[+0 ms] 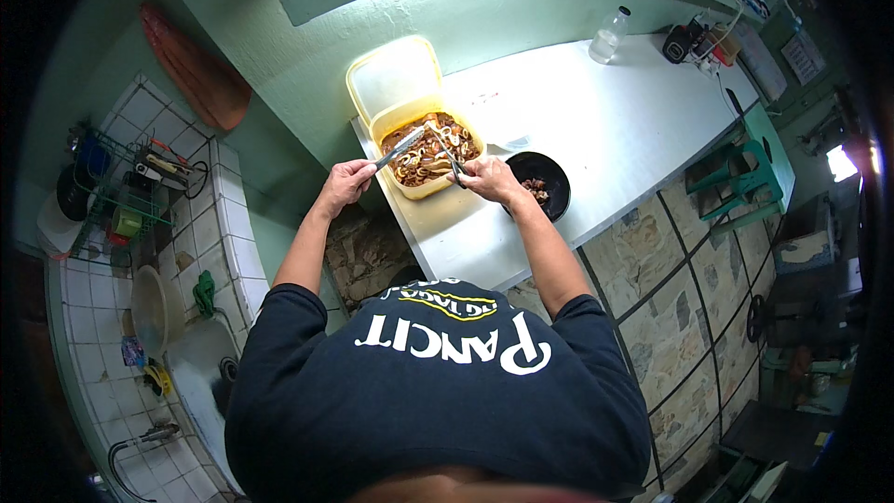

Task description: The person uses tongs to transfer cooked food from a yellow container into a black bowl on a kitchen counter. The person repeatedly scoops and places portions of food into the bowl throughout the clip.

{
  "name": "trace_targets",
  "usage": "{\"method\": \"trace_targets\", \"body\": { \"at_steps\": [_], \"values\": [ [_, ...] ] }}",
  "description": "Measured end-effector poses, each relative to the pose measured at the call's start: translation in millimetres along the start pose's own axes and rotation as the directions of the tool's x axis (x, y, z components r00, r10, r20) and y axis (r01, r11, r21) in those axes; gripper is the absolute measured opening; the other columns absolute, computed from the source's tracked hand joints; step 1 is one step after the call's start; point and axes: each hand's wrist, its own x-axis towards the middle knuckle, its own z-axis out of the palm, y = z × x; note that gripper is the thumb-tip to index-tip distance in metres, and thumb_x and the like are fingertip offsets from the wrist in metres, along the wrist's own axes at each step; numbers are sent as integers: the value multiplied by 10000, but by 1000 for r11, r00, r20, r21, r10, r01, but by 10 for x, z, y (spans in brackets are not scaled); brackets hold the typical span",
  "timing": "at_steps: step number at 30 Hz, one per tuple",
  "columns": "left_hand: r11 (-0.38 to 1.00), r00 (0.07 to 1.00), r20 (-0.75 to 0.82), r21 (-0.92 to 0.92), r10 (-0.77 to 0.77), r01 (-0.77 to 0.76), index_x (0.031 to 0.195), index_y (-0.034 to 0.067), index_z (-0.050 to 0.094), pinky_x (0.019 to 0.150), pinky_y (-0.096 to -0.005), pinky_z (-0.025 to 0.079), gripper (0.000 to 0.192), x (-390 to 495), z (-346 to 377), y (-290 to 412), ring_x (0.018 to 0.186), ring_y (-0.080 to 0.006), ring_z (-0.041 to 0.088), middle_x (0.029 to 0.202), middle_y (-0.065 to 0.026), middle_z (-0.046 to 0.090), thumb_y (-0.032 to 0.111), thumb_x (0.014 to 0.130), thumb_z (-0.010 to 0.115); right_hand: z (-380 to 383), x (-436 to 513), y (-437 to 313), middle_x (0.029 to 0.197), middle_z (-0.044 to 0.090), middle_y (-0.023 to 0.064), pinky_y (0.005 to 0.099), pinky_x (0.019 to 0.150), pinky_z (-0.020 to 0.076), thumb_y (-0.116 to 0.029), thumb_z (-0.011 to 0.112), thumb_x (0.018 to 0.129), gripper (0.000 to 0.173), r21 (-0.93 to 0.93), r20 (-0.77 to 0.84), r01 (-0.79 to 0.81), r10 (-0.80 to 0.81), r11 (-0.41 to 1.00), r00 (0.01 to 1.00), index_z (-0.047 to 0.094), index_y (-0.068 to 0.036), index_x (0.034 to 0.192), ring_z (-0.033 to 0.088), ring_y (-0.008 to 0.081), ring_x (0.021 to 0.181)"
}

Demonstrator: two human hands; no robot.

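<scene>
My left hand [347, 185] is closed on a pair of metal tongs [408, 142], whose tips reach over a yellow plastic container [426, 190]. My right hand [492, 178] grips scissors [447, 154] with dark handles, their blades pointing into the same container. It holds sauced meat pieces [415, 171] with pale rings among them. The tips of both tools come close together at a pale piece; whether either grips it I cannot tell. A black bowl [561, 185] with some dark meat pieces [536, 190] stands beside my right forearm, partly hidden by it.
The container's lid [394, 73] leans against the green wall. A clear plastic lid or dish [515, 142] lies on the white table [614, 126]. Farther back stand a bottle [610, 36] and a black device [677, 44]. Left are a dish rack [115, 195] and sink [202, 356]; a green stool [740, 181] is right.
</scene>
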Motion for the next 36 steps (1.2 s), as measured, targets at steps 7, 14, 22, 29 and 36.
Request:
{"method": "trace_targets", "body": {
  "at_steps": [7,14,22,29,36],
  "values": [
    [995,996,59,65,73,-77,1054,76,681,403,-173,254,205,115,-20,-85,459,-10,368,613,60,502,228,933,615,14,-15,47,520,510,31,344,542,414,-611,603,822,598,234,-69,-32,50,972,996,554,-59,597,530,170,539],
    [975,991,-3,180,133,-130,1003,60,689,456,-200,303,191,291,-28,-241,504,-26,401,601,67,498,219,931,611,284,114,219,492,432,-54,259,435,279,-481,700,819,519,620,-38,-17,51,785,998,484,-116,519,378,56,465],
    [969,982,-124,218,143,-113,928,48,696,437,-220,325,238,345,-25,-177,466,-44,423,581,40,529,265,935,598,201,-12,161,564,572,21,292,531,426,-624,611,803,561,417,18,-144,150,897,988,603,-95,616,554,131,549],
    [995,998,57,89,-40,35,884,98,667,359,-192,241,192,164,162,118,400,-20,342,571,60,484,261,947,588,-53,-70,-57,814,676,195,423,756,503,-801,427,758,788,-45,-43,-123,121,991,992,688,-58,756,657,329,843],
    [997,997,67,69,-48,43,907,105,671,371,-186,245,185,93,148,169,418,-17,351,576,64,484,268,945,591,-115,-55,-49,811,678,187,427,755,507,-804,418,760,791,-75,-23,-77,75,994,997,685,-60,746,662,325,843]
  ]
}}
